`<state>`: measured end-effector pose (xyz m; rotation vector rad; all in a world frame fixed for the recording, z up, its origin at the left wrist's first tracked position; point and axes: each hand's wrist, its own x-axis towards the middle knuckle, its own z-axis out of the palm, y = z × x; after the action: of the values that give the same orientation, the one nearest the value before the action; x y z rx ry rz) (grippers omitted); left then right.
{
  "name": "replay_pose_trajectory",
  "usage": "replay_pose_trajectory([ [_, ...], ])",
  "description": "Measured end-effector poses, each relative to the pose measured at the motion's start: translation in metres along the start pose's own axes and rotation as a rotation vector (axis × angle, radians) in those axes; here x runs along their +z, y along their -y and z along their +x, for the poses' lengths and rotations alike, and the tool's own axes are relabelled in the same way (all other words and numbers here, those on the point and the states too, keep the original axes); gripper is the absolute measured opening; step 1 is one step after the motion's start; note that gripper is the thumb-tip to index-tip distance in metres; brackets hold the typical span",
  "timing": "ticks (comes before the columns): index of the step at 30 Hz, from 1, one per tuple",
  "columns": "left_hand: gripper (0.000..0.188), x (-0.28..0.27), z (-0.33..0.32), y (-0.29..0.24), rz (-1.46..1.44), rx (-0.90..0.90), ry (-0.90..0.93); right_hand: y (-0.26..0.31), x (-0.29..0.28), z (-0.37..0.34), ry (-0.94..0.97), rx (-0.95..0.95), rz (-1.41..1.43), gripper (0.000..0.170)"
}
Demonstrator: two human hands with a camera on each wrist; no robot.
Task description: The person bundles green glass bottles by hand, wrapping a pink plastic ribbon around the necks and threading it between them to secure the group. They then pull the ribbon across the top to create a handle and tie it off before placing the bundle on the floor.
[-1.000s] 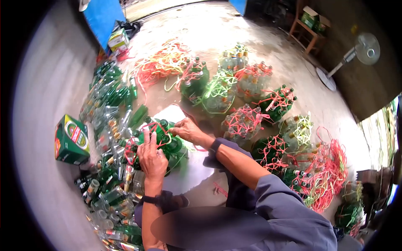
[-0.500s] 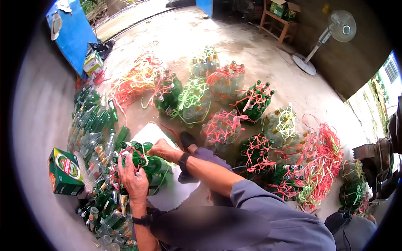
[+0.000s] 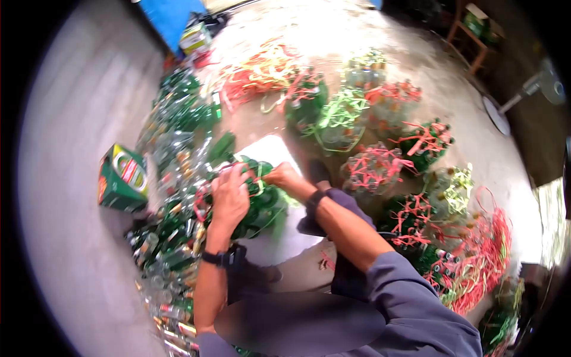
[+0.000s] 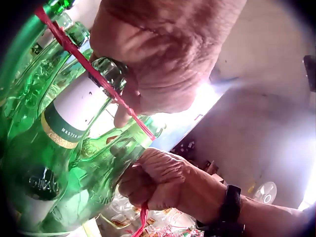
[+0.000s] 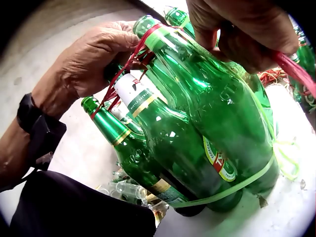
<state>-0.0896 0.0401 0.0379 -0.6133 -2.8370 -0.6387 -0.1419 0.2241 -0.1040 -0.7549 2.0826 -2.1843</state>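
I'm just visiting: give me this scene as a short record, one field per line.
work: green beer bottles strapped together
straps: red strip across necks, light-green band around bodies
left hand: at the necks; exact grip unclear
right hand: holds a length of red strip
person's left: heaped loose bottles, green carton
person's right: tied bottle bundles

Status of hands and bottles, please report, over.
Right hand gripping red strap; left hand on bottle tops. Green bottles banded together. Loose bottles nearby, left.

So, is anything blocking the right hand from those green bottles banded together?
Nothing visible does: the right hand is right beside the green bottles, gripping red twine, with the left hand toward their other side.
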Motion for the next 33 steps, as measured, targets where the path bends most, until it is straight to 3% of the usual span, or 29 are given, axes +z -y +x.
replay_pose_trajectory([
  [2,0.044,0.009,0.000,0.011,0.045,0.049,-0.016,0.017,-0.004,-0.001,0.055,0.190,0.018,0.029],
  [4,0.040,0.002,0.000,0.003,0.011,-0.009,0.018,0.025,0.002,0.001,-0.018,0.277,0.041,0.033],
  [5,0.039,0.000,0.000,0.002,0.046,0.004,0.032,0.029,0.007,0.007,-0.062,0.444,-0.132,0.035],
  [6,0.038,0.000,-0.001,0.000,0.075,0.017,0.047,0.024,0.004,0.003,-0.063,0.344,-0.064,0.033],
  [8,0.039,-0.005,-0.001,-0.007,0.059,-0.029,0.068,0.010,0.000,0.003,0.004,0.376,-0.108,0.029],
  [9,0.042,-0.005,-0.002,-0.005,0.084,-0.003,0.072,-0.022,0.004,0.003,0.011,0.268,-0.148,0.029],
  [10,0.046,-0.004,-0.002,-0.004,0.110,0.025,0.074,-0.125,-0.005,-0.002,0.212,0.037,-0.812,0.020],
  [12,0.051,-0.001,-0.001,-0.003,0.138,0.008,0.075,-0.039,0.011,0.007,-0.109,0.429,-0.327,0.030],
  [14,0.055,-0.002,0.001,-0.005,0.057,-0.105,0.104,-0.037,0.009,0.004,-0.073,0.352,-0.333,0.028],
  [16,0.055,-0.004,0.003,-0.006,0.043,-0.113,0.109,-0.049,0.008,0.000,-0.104,0.201,-0.421,0.030],
  [17,0.056,-0.003,0.004,-0.006,0.043,-0.106,0.107,-0.060,0.004,0.001,-0.048,-0.001,-0.480,0.031],
  [18,0.057,-0.003,0.005,-0.005,0.043,-0.099,0.105,-0.054,0.006,0.001,-0.045,-0.001,-0.476,0.031],
  [20,0.057,-0.003,0.006,-0.002,0.036,-0.088,0.087,-0.024,0.005,0.004,-0.057,0.152,-0.431,0.035],
  [21,0.056,-0.004,0.006,-0.003,0.021,-0.097,0.092,-0.011,0.010,0.008,-0.143,0.495,-0.334,0.038],
  [24,0.051,-0.009,0.007,-0.009,-0.021,-0.120,0.079,0.038,0.010,0.009,-0.184,0.597,-0.312,0.042],
  [33,0.039,-0.005,0.006,-0.011,0.027,-0.068,-0.007,0.050,0.006,0.010,-0.154,0.585,-0.322,0.040],
])
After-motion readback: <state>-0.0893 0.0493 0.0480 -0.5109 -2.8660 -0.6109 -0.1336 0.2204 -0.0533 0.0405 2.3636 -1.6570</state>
